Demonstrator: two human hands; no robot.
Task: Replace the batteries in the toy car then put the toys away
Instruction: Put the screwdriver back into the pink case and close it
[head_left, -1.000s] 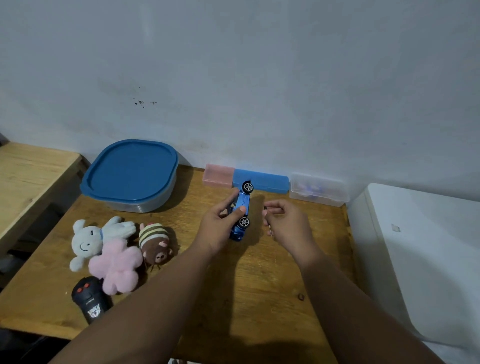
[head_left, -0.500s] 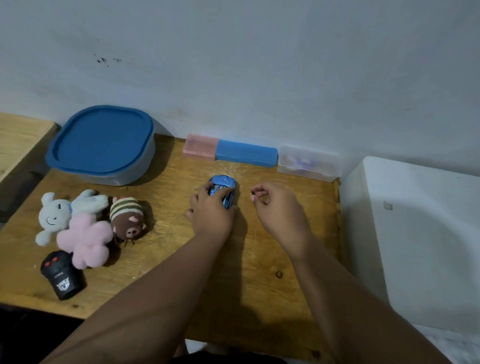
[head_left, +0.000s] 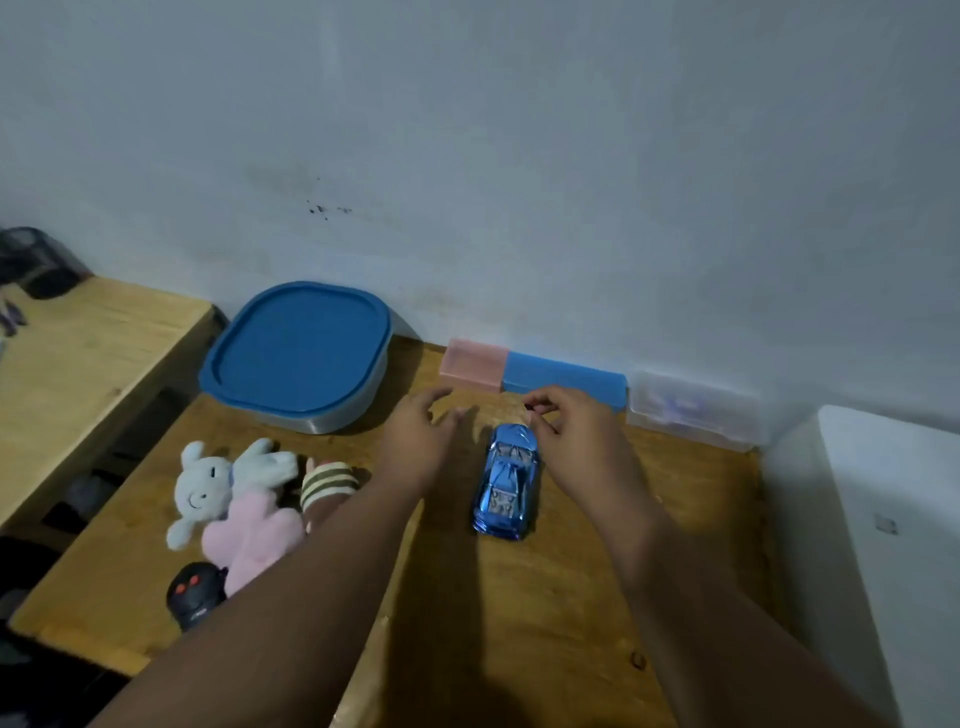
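The shiny blue toy car (head_left: 505, 480) stands upright on its wheels on the wooden table (head_left: 519, 597), nose toward me. My left hand (head_left: 421, 436) hovers just left of the car with fingers spread, holding nothing. At the car's far end, my right hand (head_left: 571, 431) has its fingers curled and its thumb and forefinger pinched together on something small and thin, too small to make out here. A black remote control (head_left: 195, 597) lies at the table's front left, partly behind my left forearm.
A container with a blue lid (head_left: 301, 358) sits at the back left. Pink (head_left: 472, 364), blue (head_left: 563, 379) and clear (head_left: 691, 410) boxes line the wall. White bunny (head_left: 208, 488), pink (head_left: 254, 535) and striped (head_left: 327, 483) plush toys lie left. A white cabinet (head_left: 883, 519) borders the right.
My left hand turned the car from wheels-up onto its wheels, set it on the table and let go. My right hand kept its pinch.
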